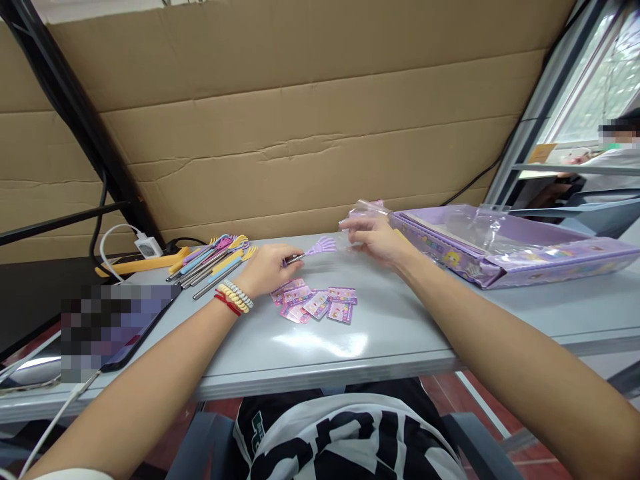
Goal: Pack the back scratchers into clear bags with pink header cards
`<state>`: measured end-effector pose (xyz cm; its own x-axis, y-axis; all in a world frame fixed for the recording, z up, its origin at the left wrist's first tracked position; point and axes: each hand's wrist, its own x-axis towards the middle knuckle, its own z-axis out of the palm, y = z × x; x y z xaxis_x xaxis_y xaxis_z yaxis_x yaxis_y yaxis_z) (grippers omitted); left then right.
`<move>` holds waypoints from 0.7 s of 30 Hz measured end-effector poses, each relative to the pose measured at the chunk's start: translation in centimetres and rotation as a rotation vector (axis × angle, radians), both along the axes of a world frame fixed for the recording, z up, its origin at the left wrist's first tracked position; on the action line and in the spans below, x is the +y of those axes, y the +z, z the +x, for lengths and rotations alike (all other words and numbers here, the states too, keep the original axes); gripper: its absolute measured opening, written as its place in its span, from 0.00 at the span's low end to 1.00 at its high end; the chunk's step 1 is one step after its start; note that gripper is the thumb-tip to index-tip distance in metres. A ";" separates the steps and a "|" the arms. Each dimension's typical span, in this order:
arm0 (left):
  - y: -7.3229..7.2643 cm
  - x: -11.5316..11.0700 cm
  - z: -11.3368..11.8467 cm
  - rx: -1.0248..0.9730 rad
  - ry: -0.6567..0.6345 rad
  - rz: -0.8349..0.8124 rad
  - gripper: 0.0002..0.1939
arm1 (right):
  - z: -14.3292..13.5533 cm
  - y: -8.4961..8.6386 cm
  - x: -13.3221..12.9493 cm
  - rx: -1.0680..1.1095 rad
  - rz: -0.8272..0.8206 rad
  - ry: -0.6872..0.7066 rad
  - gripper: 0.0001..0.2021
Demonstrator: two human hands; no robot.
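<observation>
My left hand is closed around the metal handle of a back scratcher with a purple claw-shaped head, which points right. My right hand is closed on a crumpled clear plastic bag; part of the bag shows behind the fingers and part below them. Nearer to me lie several small pink and purple cards, loosely overlapping. Left of my left hand is a pile of back scratchers with metal handles and yellow, blue and pink heads.
A purple printed box with clear plastic in it stands at the right. On the left are a phone, a white charger with cables and a yellow-orange object. Cardboard walls the table's back. Another person sits far right.
</observation>
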<state>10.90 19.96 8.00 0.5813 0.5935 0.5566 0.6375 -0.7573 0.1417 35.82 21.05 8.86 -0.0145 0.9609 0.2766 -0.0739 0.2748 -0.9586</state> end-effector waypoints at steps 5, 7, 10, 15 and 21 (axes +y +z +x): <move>0.1 -0.1 0.0 0.047 -0.009 0.042 0.12 | -1.0 -0.2 -0.4 0.032 -0.019 0.112 0.10; 0.1 0.0 0.0 0.049 -0.009 0.033 0.12 | -1.0 -0.3 -0.5 0.028 0.000 0.128 0.15; 0.1 0.0 0.0 0.050 -0.008 0.023 0.12 | -0.9 -0.3 -0.4 0.029 0.003 0.133 0.23; 0.1 -0.1 0.0 0.003 -0.002 0.064 0.12 | -0.8 -0.6 0.1 -0.103 0.035 0.107 0.21; 0.1 -0.3 0.4 -0.039 0.032 0.088 0.14 | -1.5 -1.2 0.3 -0.231 0.055 0.021 0.17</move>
